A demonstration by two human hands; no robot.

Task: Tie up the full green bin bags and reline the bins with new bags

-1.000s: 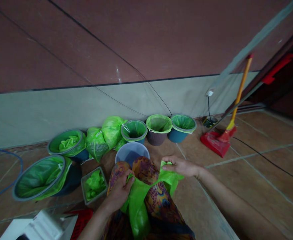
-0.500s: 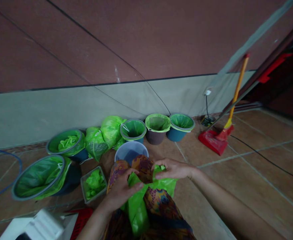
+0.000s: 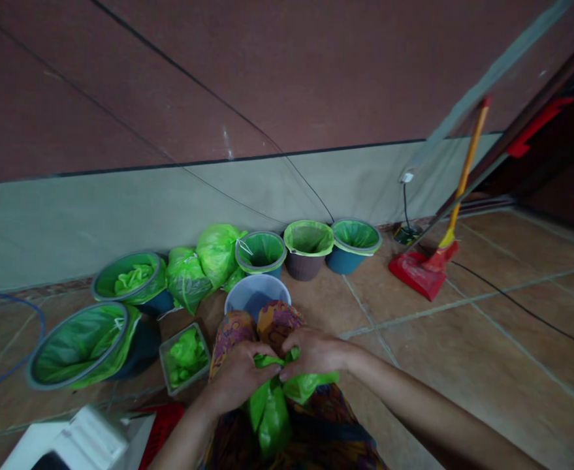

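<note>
A light-green plastic bag (image 3: 273,418) hangs bunched over my lap, its lower part drooping between my knees. My left hand (image 3: 241,373) pinches one part of it. Close against it, my right hand (image 3: 311,354) grips another part, with a loose flap showing below the fingers. The two hands nearly touch, and the fingertips partly hide the plastic between them. Just beyond my knees stands a pale lilac basin (image 3: 256,284). To the left, a clear square tub (image 3: 168,365) holds more crumpled green plastic bags (image 3: 187,356).
Green-lined buckets (image 3: 260,251) stand along the wall beside filled green bags (image 3: 219,251). Two larger lined buckets (image 3: 78,346) are at left. A red dustpan (image 3: 418,274) with a yellow handle leans at right. A white device (image 3: 88,444) lies at lower left.
My right hand has moved left and slightly down toward my left hand, bringing the spread plastic together. The bag is now more bunched between them.
</note>
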